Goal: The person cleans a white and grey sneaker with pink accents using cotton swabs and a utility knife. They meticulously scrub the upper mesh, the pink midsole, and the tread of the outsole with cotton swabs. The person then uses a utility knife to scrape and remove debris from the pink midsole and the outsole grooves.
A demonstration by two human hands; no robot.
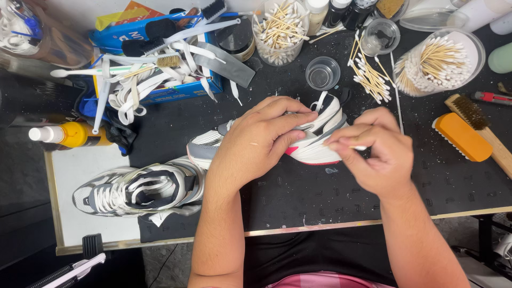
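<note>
My left hand (261, 140) grips a white sneaker (320, 136) with grey and pink trim, lying on its side on the black mat (298, 192). Most of the shoe is hidden under the hand. My right hand (376, 152) pinches a thin cotton swab (358, 148) against the sneaker's sole edge near the heel. A second, matching sneaker (141, 189) with white laces rests upright to the left, partly on a white board.
Open tubs of cotton swabs (280, 26) (440, 61) stand at the back, loose swabs (370, 77) and two small clear cups (322, 73) between them. An orange brush (461, 136) and a wooden brush (482, 125) lie right. A blue box with laces and brushes (160, 64) and a yellow spray bottle (66, 134) sit left.
</note>
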